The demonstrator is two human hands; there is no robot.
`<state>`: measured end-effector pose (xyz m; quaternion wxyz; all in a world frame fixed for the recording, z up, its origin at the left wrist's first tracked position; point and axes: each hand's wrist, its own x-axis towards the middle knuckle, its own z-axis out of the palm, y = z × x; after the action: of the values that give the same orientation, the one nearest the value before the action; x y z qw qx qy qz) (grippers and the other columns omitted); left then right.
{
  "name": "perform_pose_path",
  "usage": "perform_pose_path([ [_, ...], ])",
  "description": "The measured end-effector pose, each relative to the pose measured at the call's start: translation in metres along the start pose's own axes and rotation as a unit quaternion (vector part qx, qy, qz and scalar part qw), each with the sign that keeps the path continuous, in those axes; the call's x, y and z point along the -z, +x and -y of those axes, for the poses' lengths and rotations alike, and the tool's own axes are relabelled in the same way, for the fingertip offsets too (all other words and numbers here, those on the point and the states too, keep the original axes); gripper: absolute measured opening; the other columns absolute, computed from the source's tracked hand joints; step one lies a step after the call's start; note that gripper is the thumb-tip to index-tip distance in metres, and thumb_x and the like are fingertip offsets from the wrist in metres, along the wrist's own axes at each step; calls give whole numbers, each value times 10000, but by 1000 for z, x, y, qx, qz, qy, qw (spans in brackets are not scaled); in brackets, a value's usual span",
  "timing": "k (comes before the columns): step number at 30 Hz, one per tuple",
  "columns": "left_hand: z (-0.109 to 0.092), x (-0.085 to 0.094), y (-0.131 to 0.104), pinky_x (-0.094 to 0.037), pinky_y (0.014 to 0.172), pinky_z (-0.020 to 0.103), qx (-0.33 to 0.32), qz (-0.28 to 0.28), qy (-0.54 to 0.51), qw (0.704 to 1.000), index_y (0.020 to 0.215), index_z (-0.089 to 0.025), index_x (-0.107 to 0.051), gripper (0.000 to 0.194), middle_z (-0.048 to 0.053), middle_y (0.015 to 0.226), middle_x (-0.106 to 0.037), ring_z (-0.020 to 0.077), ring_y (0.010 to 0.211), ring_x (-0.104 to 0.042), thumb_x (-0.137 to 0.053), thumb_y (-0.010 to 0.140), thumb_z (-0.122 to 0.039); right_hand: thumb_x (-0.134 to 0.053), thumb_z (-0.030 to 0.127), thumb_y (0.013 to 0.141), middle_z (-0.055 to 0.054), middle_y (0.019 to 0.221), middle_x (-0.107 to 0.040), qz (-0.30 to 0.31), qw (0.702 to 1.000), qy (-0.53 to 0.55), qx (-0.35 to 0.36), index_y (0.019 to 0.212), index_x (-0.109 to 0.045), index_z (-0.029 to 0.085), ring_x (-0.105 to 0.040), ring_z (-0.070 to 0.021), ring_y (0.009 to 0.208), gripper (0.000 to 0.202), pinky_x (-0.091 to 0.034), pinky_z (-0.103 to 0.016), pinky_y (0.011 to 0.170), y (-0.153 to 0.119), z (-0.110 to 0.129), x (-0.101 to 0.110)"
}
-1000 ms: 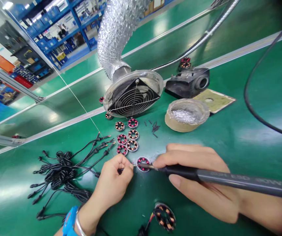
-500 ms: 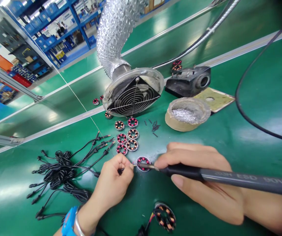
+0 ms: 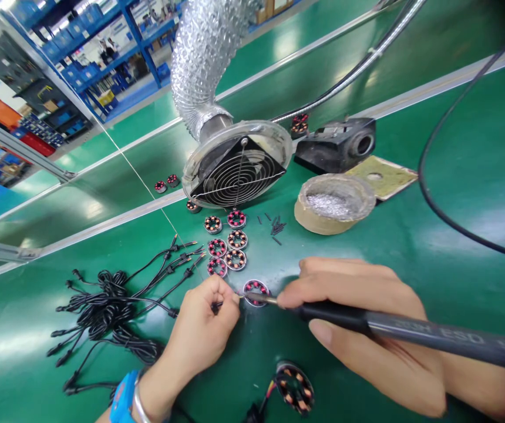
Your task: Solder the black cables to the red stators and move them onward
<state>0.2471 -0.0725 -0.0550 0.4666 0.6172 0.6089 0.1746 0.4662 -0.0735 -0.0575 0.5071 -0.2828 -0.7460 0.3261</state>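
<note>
My right hand (image 3: 362,329) grips a soldering iron (image 3: 393,329) like a pen, its metal tip pointing left over a motor stator (image 3: 256,292) with red windings. Pinched in my left hand (image 3: 211,317) is a thin wire end of a black cable, mostly hidden by the fingers. The wire and the iron's tip meet at the stator's left rim. Behind them several other stators (image 3: 235,259), some red and some copper, lie in a cluster. Nearer to me rests a copper-wound stator (image 3: 295,388) with coloured wires joined to it.
Black cables (image 3: 103,311) lie bundled on the left. A fume extractor hood (image 3: 239,170) with a foil duct stands at the back. A round tub (image 3: 336,202) of metal shavings, an iron holder (image 3: 336,144) and small black tubes (image 3: 278,226) are beyond my right hand.
The soldering iron's handle and my right hand have shifted slightly right and down. The tip stays at the stator's left rim. My left hand has hardly moved.
</note>
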Motion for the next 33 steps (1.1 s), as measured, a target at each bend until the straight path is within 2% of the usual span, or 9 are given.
perform_pose_path([
  [8,0,0,2,-268,509,214,-2,-2,-3,1000,699,-202,-474,206,-68,567,-431,98,533,-343,-508,877,-299,-498,105,783,13,638,-550,-19,1000,0,4,1021,-644,184,-456,-129,519,290,-352,-286,502,-2,0,1],
  [12,0,1,1,-274,518,213,-6,-2,-7,1000,699,-199,-473,216,-65,578,-433,99,542,-347,-506,886,-303,-517,122,855,3,701,-601,-40,998,-46,19,1165,-609,190,-525,-131,552,331,-428,-267,512,-1,-4,-3],
  [15,-1,1,0,-278,535,216,-15,2,-8,1000,692,-197,-463,242,-60,595,-426,103,563,-345,-495,901,-316,-512,66,899,4,784,-673,-56,995,-73,34,1252,-558,211,-593,-107,578,385,-482,-219,542,1,-10,-12],
  [17,0,3,1,-269,539,221,-17,14,-14,1000,696,-196,-457,267,-60,602,-408,106,573,-333,-472,921,-340,-515,33,900,-5,826,-698,-53,994,-86,50,1198,-585,208,-626,-99,612,352,-498,-200,574,1,-16,-20],
  [19,3,4,2,-259,538,227,-17,35,-26,999,712,-197,-459,291,-61,605,-385,111,578,-319,-449,939,-380,-523,27,893,-9,781,-688,-34,992,-108,64,1100,-615,195,-626,-105,610,283,-485,-205,565,1,-21,-29],
  [25,8,7,-1,-276,571,248,-49,77,-29,995,744,-205,-436,350,-48,639,-394,130,618,-345,-406,963,-476,-463,57,903,29,607,-553,-1,978,-165,127,992,-636,205,-499,-121,499,245,-361,-245,478,4,-28,-41],
  [30,-5,10,-8,-310,634,260,-84,65,83,991,810,-205,-469,243,-19,724,-517,146,684,-447,-408,983,-364,-479,31,845,11,703,-615,-3,988,-118,97,969,-604,187,-533,-106,558,235,-410,-217,537,2,-23,-39],
  [33,-6,10,-7,-325,635,257,-74,76,73,992,822,-205,-475,227,-20,716,-538,145,677,-466,-401,984,-347,-477,31,829,1,754,-644,30,993,-84,74,1033,-600,189,-561,-108,593,286,-438,-210,566,-3,-23,-39],
])
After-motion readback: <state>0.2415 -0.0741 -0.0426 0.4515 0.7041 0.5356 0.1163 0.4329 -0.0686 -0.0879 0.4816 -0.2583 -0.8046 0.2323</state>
